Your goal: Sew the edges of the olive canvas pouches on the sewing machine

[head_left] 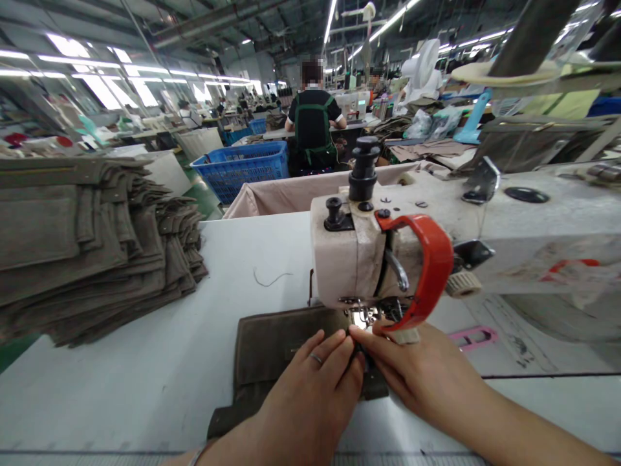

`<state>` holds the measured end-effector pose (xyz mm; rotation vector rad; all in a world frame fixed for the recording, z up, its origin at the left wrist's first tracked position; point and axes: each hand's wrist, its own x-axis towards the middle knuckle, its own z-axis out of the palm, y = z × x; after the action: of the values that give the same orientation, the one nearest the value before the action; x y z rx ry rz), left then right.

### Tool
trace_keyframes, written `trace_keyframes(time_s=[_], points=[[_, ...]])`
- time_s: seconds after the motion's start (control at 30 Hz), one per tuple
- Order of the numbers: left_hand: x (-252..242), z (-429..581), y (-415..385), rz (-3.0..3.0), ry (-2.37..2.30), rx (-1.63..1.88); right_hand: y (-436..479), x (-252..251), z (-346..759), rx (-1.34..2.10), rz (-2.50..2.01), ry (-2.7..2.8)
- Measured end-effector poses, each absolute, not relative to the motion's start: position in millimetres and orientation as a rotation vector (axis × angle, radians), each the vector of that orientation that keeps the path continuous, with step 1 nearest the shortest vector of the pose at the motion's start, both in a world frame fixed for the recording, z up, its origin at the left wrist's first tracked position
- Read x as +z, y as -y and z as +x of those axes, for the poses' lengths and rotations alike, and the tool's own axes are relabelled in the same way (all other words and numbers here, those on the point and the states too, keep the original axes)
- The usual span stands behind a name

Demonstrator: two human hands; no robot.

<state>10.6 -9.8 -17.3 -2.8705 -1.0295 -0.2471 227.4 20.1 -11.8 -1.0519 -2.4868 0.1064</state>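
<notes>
The fingers of the left hand (310, 388) lay close together, forward and slightly bent, their tips on the brown cloth (259, 349); one wore a ring (316, 358). The fingers of the right hand (427, 362) were also bunched, the forefinger reaching in until its tip nearly met the left ones. Whether either hand pinched an edge could not be told, since the fingers themselves hid it.

The cloth lay on the counter (160, 395), its far right part under the head of the sewing machine (344, 259), just by the lit needle area. It looked thick and matte: light, likely, soft enough to bend yet firm enough to lie flat, with little slip and nothing fragile about it. Flat fingertips on both sides of the needle seemed the surest hold, pressing down rather than gripping, and clear of the needle; the layered near edge might shift if left loose.

A red guard (436, 265) curved above the right hand, and a pink piece (478, 337) lay beyond it. Past the cloth was a loose thread (272, 283); to the left, a tall stack (121, 246) of similar brown pieces. Farther off stood a blue basket (242, 155) and a seated person (313, 123).
</notes>
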Motion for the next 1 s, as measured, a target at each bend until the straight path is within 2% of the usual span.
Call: trace_keyframes(time_s=[0.67,1.0], points=[[-3.4,14.6,6.4,-2.865,1.071,-0.157,-24.5,-8.4,224.0,0.256,-1.065,2.51],[16.3,11.5,-2.5,-2.939,1.118,-0.318,-27.9,-14.3,228.7,0.107,-1.158,2.498]])
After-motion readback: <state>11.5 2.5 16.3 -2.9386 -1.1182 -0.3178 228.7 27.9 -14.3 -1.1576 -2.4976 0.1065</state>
